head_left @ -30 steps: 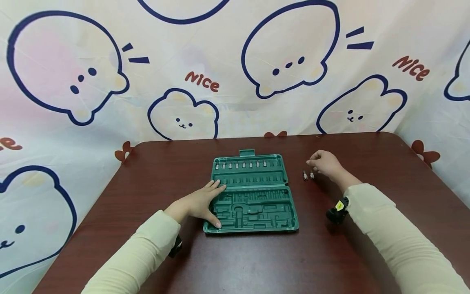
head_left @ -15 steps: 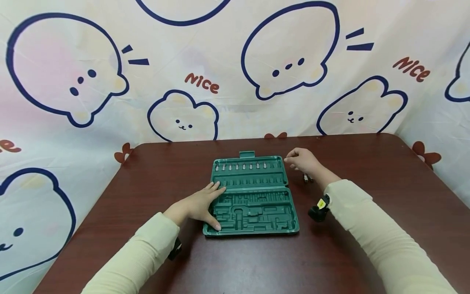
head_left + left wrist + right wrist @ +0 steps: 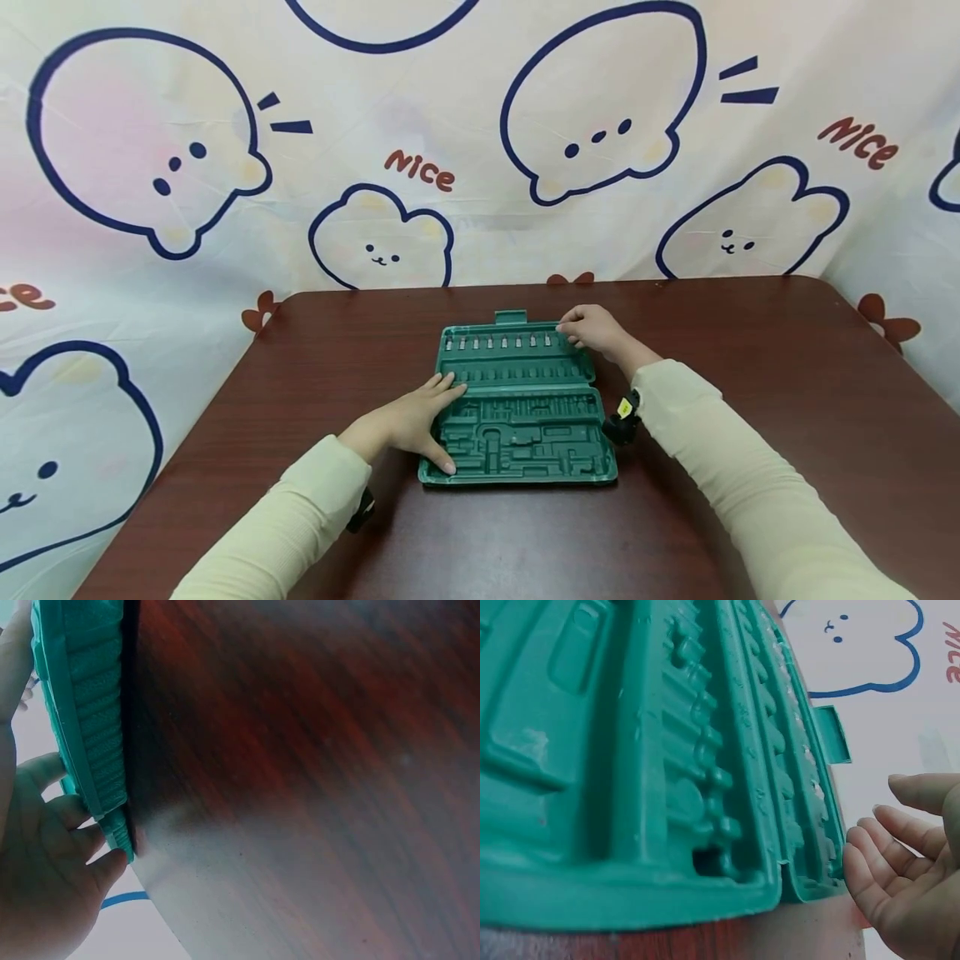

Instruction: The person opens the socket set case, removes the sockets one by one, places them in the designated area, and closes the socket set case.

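Observation:
A green plastic tool case (image 3: 521,481) lies unfolded on the table. My left hand (image 3: 408,421) rests on its left side, fingers spread over the rim; the left wrist view shows the fingertips (image 3: 112,862) at the case's edge. Several small silver screwdriver bits (image 3: 504,342) stand in a row along the lid's upper tray. My right hand (image 3: 598,332) is at the lid's upper right corner, thumb and forefinger brought close together. In the right wrist view, its fingers (image 3: 922,840) are bent beside the lid; whether a bit sits between the fingertips cannot be told.
The brown table (image 3: 337,350) surrounds the case. A cartoon-printed cloth (image 3: 480,242) hangs behind it. The case's latch tab (image 3: 511,317) sticks out at the back. Lower moulded slots (image 3: 525,442) face up.
My right hand has moved left from the two loose bits at the right to the lid's upper right corner. Those bits are now hidden behind the arm. My left hand stays put.

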The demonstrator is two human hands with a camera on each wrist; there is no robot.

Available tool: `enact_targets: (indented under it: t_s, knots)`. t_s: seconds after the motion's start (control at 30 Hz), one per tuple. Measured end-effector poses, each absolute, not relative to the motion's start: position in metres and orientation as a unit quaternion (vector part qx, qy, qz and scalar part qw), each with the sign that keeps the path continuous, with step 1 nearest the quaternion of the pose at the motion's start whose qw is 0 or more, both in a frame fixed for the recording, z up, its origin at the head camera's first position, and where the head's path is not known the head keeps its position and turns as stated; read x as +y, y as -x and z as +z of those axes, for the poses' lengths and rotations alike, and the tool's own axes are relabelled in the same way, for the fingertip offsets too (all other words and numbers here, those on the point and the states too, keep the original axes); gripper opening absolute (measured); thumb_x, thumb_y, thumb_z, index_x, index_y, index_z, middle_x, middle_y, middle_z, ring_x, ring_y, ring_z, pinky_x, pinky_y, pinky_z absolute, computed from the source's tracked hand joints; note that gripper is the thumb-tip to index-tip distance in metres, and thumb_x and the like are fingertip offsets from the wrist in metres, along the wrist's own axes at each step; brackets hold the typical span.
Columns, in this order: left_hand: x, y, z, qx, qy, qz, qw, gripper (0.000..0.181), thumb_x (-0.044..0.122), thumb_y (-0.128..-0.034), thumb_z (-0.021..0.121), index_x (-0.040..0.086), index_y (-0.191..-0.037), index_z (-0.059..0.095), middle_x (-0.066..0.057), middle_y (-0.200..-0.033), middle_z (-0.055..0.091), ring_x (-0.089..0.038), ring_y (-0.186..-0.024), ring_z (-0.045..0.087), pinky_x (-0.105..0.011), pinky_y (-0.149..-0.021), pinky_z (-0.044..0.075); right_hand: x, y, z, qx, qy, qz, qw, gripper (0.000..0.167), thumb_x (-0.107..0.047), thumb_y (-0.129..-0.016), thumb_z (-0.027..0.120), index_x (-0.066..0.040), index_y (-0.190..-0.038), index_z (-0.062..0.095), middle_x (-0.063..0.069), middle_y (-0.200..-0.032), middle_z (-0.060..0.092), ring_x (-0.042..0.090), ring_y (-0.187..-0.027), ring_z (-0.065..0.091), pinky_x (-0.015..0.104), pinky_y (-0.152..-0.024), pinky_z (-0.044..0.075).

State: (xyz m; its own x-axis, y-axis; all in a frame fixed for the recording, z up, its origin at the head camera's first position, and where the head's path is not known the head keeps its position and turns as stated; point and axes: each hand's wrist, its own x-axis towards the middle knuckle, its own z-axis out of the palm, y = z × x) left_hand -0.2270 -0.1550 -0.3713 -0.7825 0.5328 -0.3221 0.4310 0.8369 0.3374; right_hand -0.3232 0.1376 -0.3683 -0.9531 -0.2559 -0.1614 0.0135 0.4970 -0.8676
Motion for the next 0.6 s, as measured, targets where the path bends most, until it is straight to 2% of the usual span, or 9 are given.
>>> enact_targets:
  t_s: [0.43,0.53,0.6]
  knots:
    - [-0.155,0.225,-0.370,0.936,-0.254,0.123,0.210,0.109,0.054,-0.0525,0.072,0.017,-0.139,0.017,-0.006,-0.144,0.005,-0.024,-0.129,-0.001,-0.047,-0.096,0.022,0.121,0.339,-0.377,0.879,0.082,-0.449,0.136,0.025,-0.013,-0.088,0.050,0.003,-0.107,0.055,0.016,-0.103,0.052,0.025,-0.079,0.052,0.031,-0.064,0.045]
    - [-0.154,0.226,-0.368,0.936,-0.253,0.123,0.212,0.109,0.054,-0.0528,0.072,0.017,-0.139,0.017,-0.006,-0.144,0.005,-0.024,-0.129,-0.001,-0.047,-0.096,0.022,0.118,0.342,-0.375,0.893,0.081,-0.421,0.134,0.020,-0.013,-0.087,0.051,0.002,-0.097,0.060,0.012,-0.082,0.056,0.019,-0.064,0.050,0.030,-0.059,0.045]
    - [-0.154,0.226,-0.367,0.936,-0.252,0.123,0.214,0.109,0.054,-0.0530,0.072,0.017,-0.140,0.017,-0.006,-0.144,0.005,-0.024,-0.129,-0.002,-0.047,-0.096,0.022,0.116,0.344,-0.374,0.900,0.082,-0.407,0.135,0.020,-0.013,-0.087,0.051,0.000,-0.077,0.061,0.006,-0.061,0.050,0.015,-0.052,0.045,0.029,-0.055,0.044]
